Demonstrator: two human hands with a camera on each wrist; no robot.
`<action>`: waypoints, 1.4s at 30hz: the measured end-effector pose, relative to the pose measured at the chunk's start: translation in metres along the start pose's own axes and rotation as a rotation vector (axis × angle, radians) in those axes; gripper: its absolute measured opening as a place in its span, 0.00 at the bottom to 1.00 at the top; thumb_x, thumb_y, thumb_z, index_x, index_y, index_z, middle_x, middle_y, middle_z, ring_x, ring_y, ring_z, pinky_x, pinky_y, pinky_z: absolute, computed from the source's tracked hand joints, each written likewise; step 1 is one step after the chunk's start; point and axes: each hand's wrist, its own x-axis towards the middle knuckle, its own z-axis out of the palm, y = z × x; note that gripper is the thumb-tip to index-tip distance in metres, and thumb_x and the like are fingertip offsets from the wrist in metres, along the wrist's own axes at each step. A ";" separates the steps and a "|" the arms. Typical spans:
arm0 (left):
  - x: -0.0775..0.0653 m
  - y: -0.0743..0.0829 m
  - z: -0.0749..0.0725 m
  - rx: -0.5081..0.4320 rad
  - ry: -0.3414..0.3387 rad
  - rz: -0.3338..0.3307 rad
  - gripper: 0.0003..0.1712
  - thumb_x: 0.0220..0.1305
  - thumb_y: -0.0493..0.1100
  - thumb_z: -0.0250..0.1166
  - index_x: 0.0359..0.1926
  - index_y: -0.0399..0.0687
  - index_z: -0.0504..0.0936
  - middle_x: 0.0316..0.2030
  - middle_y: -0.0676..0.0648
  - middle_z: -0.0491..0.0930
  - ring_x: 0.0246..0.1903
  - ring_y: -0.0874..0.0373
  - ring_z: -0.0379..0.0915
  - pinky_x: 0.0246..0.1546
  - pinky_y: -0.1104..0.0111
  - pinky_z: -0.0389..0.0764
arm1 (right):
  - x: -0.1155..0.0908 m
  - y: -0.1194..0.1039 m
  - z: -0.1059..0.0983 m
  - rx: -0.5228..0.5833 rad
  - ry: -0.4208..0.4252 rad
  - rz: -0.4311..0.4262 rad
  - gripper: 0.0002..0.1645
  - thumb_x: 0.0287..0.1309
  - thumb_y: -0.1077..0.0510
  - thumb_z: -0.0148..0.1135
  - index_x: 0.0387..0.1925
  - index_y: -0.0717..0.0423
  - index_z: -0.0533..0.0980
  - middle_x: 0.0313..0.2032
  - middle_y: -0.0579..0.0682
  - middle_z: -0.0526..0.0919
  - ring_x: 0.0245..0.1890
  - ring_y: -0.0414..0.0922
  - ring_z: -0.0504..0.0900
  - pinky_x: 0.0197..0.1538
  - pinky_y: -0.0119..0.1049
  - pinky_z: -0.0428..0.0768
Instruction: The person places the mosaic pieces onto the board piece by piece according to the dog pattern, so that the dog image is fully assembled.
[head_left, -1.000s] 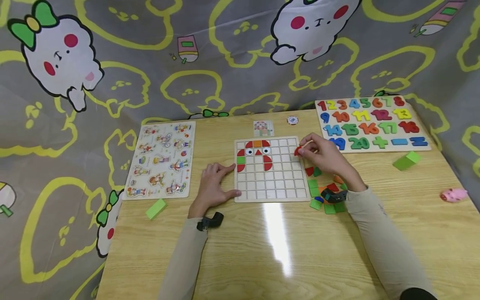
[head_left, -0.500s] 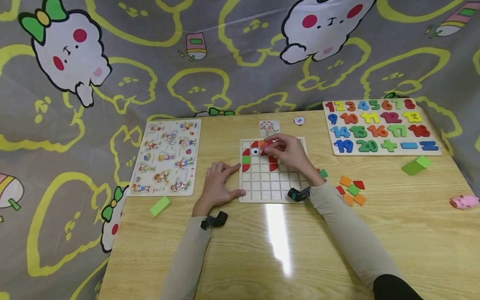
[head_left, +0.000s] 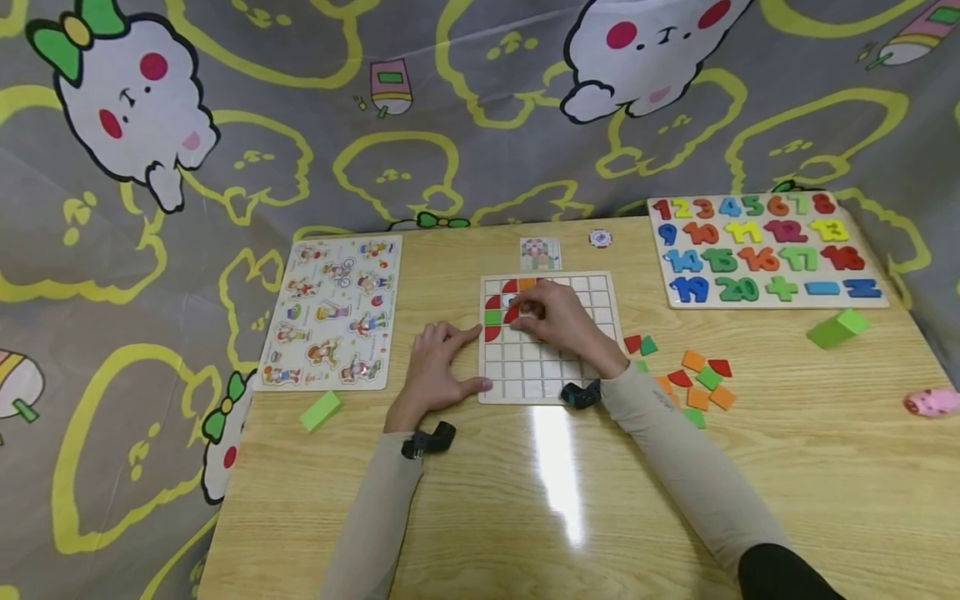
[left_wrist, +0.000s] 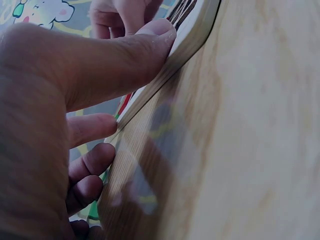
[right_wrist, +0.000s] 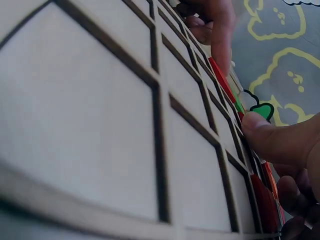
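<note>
A wooden grid board (head_left: 521,369) lies on the table, with red, orange and green tiles along its upper left part. My left hand (head_left: 437,373) rests at its left edge, thumb and index finger spread apart; in the left wrist view the thumb (left_wrist: 150,55) lies on the rim. My right hand (head_left: 562,321) is over the upper middle of the grid, pinching a red curved-edge tile (head_left: 512,315) low over the squares. In the right wrist view its thumb (right_wrist: 257,127) points down at the squares. The hand hides several tiles beneath it.
Loose red, green and orange tiles (head_left: 697,400) lie right of the board. Behind it are a picture card (head_left: 540,253) and a round chip (head_left: 600,239). A picture puzzle (head_left: 330,317), a number puzzle (head_left: 765,250), green blocks (head_left: 321,412) and a pink pig (head_left: 932,402) stand around.
My right hand has moved left from the board's right edge to above the upper middle squares, carrying the red tile, then slightly further left and nearer. The left hand stays at the edge.
</note>
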 end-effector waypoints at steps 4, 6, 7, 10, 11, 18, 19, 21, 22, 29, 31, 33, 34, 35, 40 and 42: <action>0.001 0.002 -0.001 -0.002 0.004 0.008 0.52 0.44 0.73 0.71 0.71 0.64 0.69 0.47 0.51 0.69 0.43 0.54 0.58 0.46 0.60 0.58 | -0.001 -0.002 -0.002 -0.029 -0.014 0.017 0.18 0.52 0.52 0.75 0.46 0.52 0.85 0.34 0.48 0.81 0.31 0.44 0.75 0.36 0.39 0.73; 0.001 0.003 -0.002 0.000 -0.001 0.005 0.52 0.44 0.73 0.71 0.71 0.64 0.69 0.47 0.51 0.69 0.43 0.54 0.58 0.47 0.60 0.58 | -0.001 -0.002 -0.004 -0.025 -0.011 0.022 0.18 0.52 0.51 0.75 0.46 0.52 0.85 0.33 0.48 0.81 0.30 0.44 0.75 0.35 0.39 0.72; 0.002 0.004 -0.002 0.001 -0.003 0.002 0.52 0.44 0.73 0.71 0.71 0.64 0.69 0.47 0.51 0.69 0.43 0.54 0.58 0.47 0.60 0.58 | -0.001 -0.001 -0.004 -0.021 -0.009 0.021 0.18 0.52 0.52 0.75 0.45 0.52 0.85 0.33 0.48 0.81 0.30 0.44 0.75 0.35 0.39 0.72; 0.002 0.005 -0.004 0.004 -0.011 -0.006 0.52 0.44 0.73 0.71 0.71 0.65 0.69 0.47 0.51 0.69 0.43 0.55 0.58 0.47 0.61 0.58 | 0.000 -0.001 -0.006 -0.012 -0.009 0.021 0.15 0.54 0.52 0.74 0.43 0.51 0.86 0.31 0.47 0.80 0.28 0.44 0.74 0.34 0.39 0.71; 0.002 0.005 -0.004 0.003 -0.014 -0.007 0.52 0.45 0.73 0.71 0.71 0.65 0.69 0.47 0.51 0.69 0.43 0.55 0.58 0.47 0.61 0.58 | 0.000 0.000 -0.006 -0.014 -0.010 0.022 0.13 0.55 0.52 0.73 0.42 0.51 0.86 0.30 0.46 0.80 0.28 0.44 0.73 0.33 0.39 0.71; 0.003 0.006 -0.004 0.002 -0.014 -0.003 0.52 0.44 0.73 0.71 0.71 0.65 0.69 0.47 0.51 0.69 0.43 0.55 0.58 0.47 0.61 0.58 | 0.000 0.000 -0.007 -0.018 -0.021 0.011 0.10 0.56 0.54 0.73 0.40 0.51 0.87 0.28 0.44 0.82 0.26 0.42 0.73 0.32 0.38 0.70; 0.003 0.006 -0.004 0.001 -0.014 -0.003 0.52 0.44 0.73 0.71 0.71 0.65 0.69 0.47 0.51 0.69 0.43 0.55 0.58 0.47 0.61 0.58 | 0.000 0.000 -0.008 -0.019 -0.018 0.009 0.11 0.55 0.53 0.73 0.40 0.51 0.87 0.28 0.44 0.81 0.26 0.42 0.72 0.32 0.38 0.70; 0.003 0.006 -0.003 0.006 -0.014 -0.006 0.52 0.44 0.73 0.71 0.71 0.66 0.69 0.47 0.52 0.69 0.43 0.55 0.58 0.47 0.61 0.58 | -0.002 0.000 -0.011 -0.009 -0.003 0.008 0.12 0.55 0.52 0.73 0.41 0.51 0.87 0.29 0.45 0.81 0.26 0.43 0.71 0.32 0.39 0.68; 0.003 0.005 -0.003 0.007 -0.012 -0.007 0.52 0.44 0.73 0.71 0.71 0.66 0.69 0.48 0.52 0.69 0.43 0.55 0.58 0.47 0.61 0.58 | -0.004 0.000 -0.013 0.000 0.012 0.010 0.12 0.55 0.52 0.73 0.41 0.51 0.87 0.29 0.45 0.80 0.27 0.43 0.71 0.32 0.39 0.68; 0.001 0.003 -0.001 0.000 -0.006 -0.014 0.52 0.43 0.73 0.72 0.71 0.65 0.69 0.48 0.52 0.69 0.44 0.55 0.59 0.48 0.61 0.58 | -0.036 0.013 -0.058 0.037 0.105 0.096 0.10 0.54 0.54 0.74 0.38 0.51 0.87 0.31 0.46 0.81 0.30 0.43 0.75 0.34 0.37 0.71; 0.000 0.002 -0.001 -0.002 -0.004 -0.018 0.53 0.43 0.72 0.72 0.71 0.65 0.69 0.48 0.51 0.70 0.44 0.55 0.59 0.48 0.60 0.58 | -0.050 0.021 -0.074 0.001 0.081 0.125 0.10 0.54 0.54 0.74 0.39 0.51 0.87 0.32 0.47 0.82 0.31 0.43 0.75 0.34 0.37 0.71; -0.001 0.000 -0.002 -0.006 -0.004 -0.022 0.53 0.43 0.72 0.72 0.71 0.65 0.69 0.49 0.51 0.70 0.44 0.54 0.59 0.48 0.60 0.58 | -0.064 0.030 -0.087 -0.036 0.044 0.160 0.12 0.54 0.54 0.74 0.40 0.51 0.87 0.34 0.48 0.83 0.32 0.44 0.76 0.36 0.37 0.71; -0.001 0.000 -0.002 -0.005 -0.002 -0.022 0.53 0.42 0.72 0.72 0.71 0.65 0.69 0.49 0.51 0.70 0.44 0.54 0.59 0.48 0.60 0.58 | -0.071 0.034 -0.093 -0.055 0.023 0.176 0.12 0.53 0.54 0.75 0.41 0.51 0.87 0.35 0.48 0.84 0.34 0.45 0.77 0.37 0.38 0.71; -0.001 -0.001 -0.003 -0.006 -0.001 -0.023 0.53 0.43 0.72 0.72 0.71 0.64 0.69 0.49 0.51 0.70 0.45 0.54 0.59 0.48 0.60 0.58 | -0.077 0.038 -0.097 -0.073 -0.001 0.186 0.13 0.53 0.55 0.75 0.42 0.52 0.87 0.36 0.49 0.84 0.35 0.45 0.77 0.38 0.39 0.71; -0.002 -0.004 -0.005 0.001 0.009 -0.024 0.52 0.43 0.72 0.72 0.70 0.64 0.70 0.49 0.51 0.70 0.44 0.54 0.59 0.48 0.60 0.58 | -0.096 0.049 -0.107 -0.110 -0.110 0.239 0.14 0.55 0.56 0.73 0.43 0.53 0.86 0.38 0.50 0.85 0.38 0.46 0.78 0.41 0.40 0.72; -0.003 -0.005 -0.004 -0.001 0.010 -0.023 0.52 0.43 0.72 0.72 0.70 0.64 0.70 0.49 0.51 0.70 0.44 0.54 0.59 0.47 0.60 0.58 | -0.099 0.050 -0.106 -0.107 -0.138 0.254 0.12 0.55 0.56 0.73 0.43 0.52 0.86 0.37 0.49 0.85 0.36 0.45 0.78 0.41 0.40 0.73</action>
